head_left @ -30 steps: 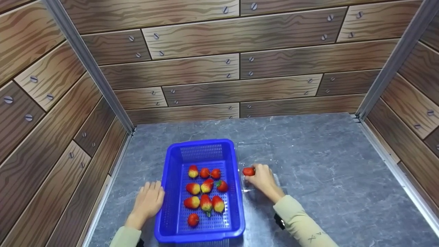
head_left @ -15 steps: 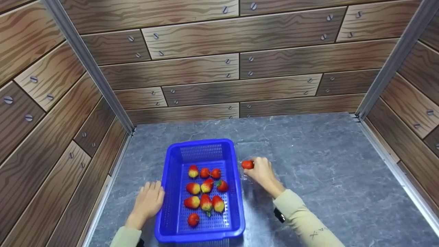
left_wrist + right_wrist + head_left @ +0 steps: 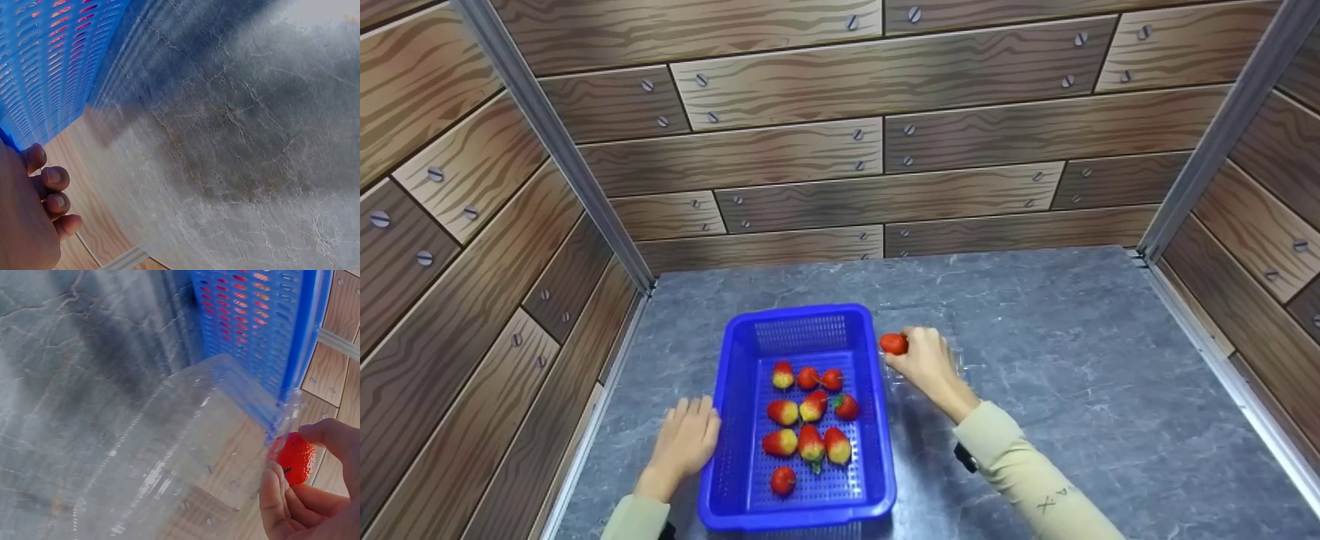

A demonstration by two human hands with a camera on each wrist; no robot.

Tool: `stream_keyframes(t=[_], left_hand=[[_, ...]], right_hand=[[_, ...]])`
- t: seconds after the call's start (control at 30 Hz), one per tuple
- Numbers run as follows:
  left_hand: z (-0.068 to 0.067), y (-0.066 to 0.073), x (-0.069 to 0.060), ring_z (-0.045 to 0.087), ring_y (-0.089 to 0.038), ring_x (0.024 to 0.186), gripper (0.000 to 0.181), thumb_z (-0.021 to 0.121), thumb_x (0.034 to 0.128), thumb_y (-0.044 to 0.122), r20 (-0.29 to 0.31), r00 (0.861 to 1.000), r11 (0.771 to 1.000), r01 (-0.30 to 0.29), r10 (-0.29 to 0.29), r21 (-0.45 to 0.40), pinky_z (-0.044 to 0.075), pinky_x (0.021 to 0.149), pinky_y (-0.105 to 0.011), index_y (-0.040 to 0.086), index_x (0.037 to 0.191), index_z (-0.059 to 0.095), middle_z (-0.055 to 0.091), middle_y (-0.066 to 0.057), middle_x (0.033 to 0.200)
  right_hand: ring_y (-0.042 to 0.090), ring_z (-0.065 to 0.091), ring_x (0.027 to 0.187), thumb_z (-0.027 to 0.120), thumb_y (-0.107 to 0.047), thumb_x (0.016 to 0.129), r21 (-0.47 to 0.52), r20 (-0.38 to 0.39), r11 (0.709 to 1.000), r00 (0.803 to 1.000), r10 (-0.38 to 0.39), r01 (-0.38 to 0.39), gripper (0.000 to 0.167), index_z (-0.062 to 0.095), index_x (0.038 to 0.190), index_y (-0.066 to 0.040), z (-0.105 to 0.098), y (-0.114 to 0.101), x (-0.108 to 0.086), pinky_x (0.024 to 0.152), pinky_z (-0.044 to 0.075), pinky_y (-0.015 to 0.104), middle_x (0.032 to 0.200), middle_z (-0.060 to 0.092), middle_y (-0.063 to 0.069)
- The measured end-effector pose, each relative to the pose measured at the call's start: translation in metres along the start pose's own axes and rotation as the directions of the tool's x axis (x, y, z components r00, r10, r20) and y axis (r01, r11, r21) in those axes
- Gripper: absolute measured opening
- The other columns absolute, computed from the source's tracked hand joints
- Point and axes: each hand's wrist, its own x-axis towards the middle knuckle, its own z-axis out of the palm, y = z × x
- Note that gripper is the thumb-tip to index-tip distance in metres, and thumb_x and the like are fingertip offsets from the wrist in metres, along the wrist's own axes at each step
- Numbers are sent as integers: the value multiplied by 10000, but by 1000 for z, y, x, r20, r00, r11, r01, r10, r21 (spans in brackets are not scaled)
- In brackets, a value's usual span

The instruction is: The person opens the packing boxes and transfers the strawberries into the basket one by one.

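Note:
My right hand pinches a red strawberry just right of the blue basket's rim. In the right wrist view, thumb and fingers close round that strawberry, beside a clear plastic box. The box is hard to make out in the head view, where the hand covers part of it. My left hand rests against the left side of the blue basket, its fingers loosely bent in the left wrist view. Several red and red-yellow strawberries lie in loose rows in the basket.
A grey marble-patterned tabletop carries everything. Wood-print panels wall it in at the back and both sides, with metal posts at the corners. The basket's raised, slotted walls stand between the two hands.
My right hand has moved away from me and slightly left with the strawberry, up along the basket's right side. My left hand and the basket stay put.

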Motion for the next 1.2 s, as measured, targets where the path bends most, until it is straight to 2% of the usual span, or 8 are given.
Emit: stream_keyframes(t=[0.2,0.37,0.53,0.87,1.07,1.2], left_hand=[[0,0,0,530,-377,843,210,476,969,108,-3,1000,1000,2,-2,-3,415,724,-500,-51,1042,592,612,-181,888],[0,1,-1,529,-384,882,235,465,972,112,11,1000,1000,12,-12,-11,411,756,-503,-61,1074,587,616,-196,925],[-1,2,-1,527,-382,889,233,464,974,111,18,1000,1000,11,-11,-12,408,760,-502,-59,1081,582,615,-195,934],[1,1,1,512,-360,827,166,468,971,108,22,1000,1000,5,-5,0,408,718,-483,-20,1001,570,582,-153,842],[1,1,0,502,-355,813,148,471,970,107,22,1000,1000,-1,1,5,406,709,-480,-9,983,562,566,-142,826],[0,1,1,509,-364,826,150,473,969,106,19,1000,1000,-2,2,7,410,720,-490,-13,990,561,575,-153,840]], right_hand=[[227,553,579,834,-211,707,32,12,999,1000,-7,6,220,729,819,-54,-2,-15,-3,535,448,368,680,617,49],[208,603,597,825,-155,716,78,55,997,998,-11,6,233,739,880,-13,0,-28,-8,553,499,341,732,671,80],[221,659,653,824,-124,708,111,104,994,994,-21,9,314,737,964,36,6,-42,-19,582,545,310,816,707,140],[137,615,563,833,-80,724,192,262,981,962,-78,27,261,714,919,47,26,-62,-45,491,508,227,735,665,94],[100,553,525,876,-121,688,155,260,983,956,-133,95,270,730,865,21,41,-64,-58,467,467,242,666,637,31],[109,551,555,890,-133,675,139,268,985,953,-140,106,292,741,874,20,50,-65,-66,494,469,253,687,640,34]])
